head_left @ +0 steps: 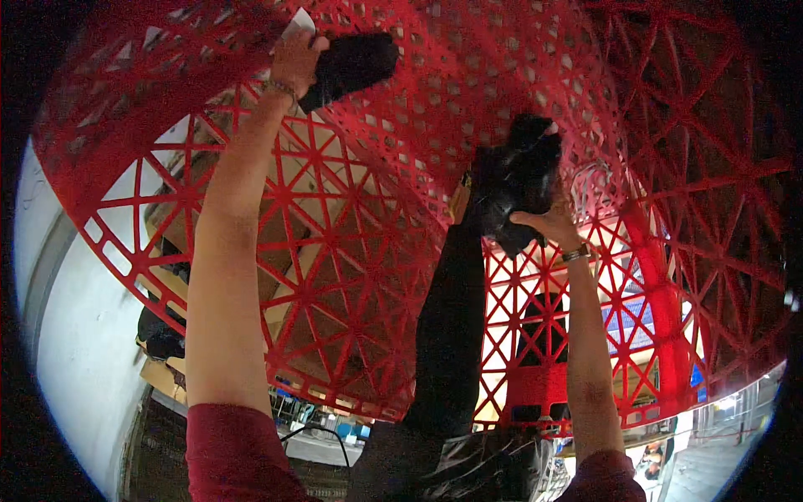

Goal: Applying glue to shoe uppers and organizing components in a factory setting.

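My left hand (297,67) reaches to the upper left, inside a large red lattice-walled plastic crate (288,197). Its fingers are closed at the edge of a dark, flat-looking black item (355,67), whose kind I cannot make out. A small white piece (299,23) sticks up beside those fingers. On the right, my right hand (552,222) grips a crumpled, shiny black bundle (514,188) that looks wrapped in plastic, thumb across its front. A long black strip of what looks like fabric (452,326) runs from the lower edge up to this bundle; whether they are joined cannot be told.
Red lattice walls surround both arms. Through the openings show brown cardboard (288,230), a pale wall (84,343) at the left and brightly lit shelving at the right. Clear crinkled plastic (485,464) lies at the lower middle.
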A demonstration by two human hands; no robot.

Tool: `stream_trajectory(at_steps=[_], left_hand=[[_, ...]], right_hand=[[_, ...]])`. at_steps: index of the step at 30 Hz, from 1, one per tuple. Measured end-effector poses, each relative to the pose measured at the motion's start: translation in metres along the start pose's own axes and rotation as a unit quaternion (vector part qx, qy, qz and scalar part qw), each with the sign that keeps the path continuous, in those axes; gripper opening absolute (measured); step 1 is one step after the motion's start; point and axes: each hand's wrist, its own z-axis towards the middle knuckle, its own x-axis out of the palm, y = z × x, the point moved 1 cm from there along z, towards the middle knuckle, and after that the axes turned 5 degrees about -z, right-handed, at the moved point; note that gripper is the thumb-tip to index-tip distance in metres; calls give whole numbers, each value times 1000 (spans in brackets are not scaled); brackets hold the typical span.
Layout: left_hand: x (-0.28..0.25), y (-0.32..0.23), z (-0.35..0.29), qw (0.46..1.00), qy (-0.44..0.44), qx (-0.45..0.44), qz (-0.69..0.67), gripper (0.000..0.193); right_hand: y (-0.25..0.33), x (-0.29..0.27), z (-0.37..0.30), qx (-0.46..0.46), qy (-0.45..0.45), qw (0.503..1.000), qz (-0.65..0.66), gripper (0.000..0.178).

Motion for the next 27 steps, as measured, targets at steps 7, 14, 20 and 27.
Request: stream_trajectory(at_steps=[7, 14, 20, 27], left_hand=[[-11, -17, 43, 977, 189, -97, 26, 92], [-155, -91, 103, 774, 352, -353, -390, 67], [-319, -162, 97, 726, 142, -339, -582, 44], [-507, -257, 139, 779, 95, -307, -538, 43]], right_hand=[[4, 15, 22, -56, -167, 979, 99, 98], [19, -17, -55, 93, -229, 968, -36, 48], [85, -26, -169, -31, -248, 963, 102, 37], [131, -76, -384, -53, -248, 950, 181, 46]])
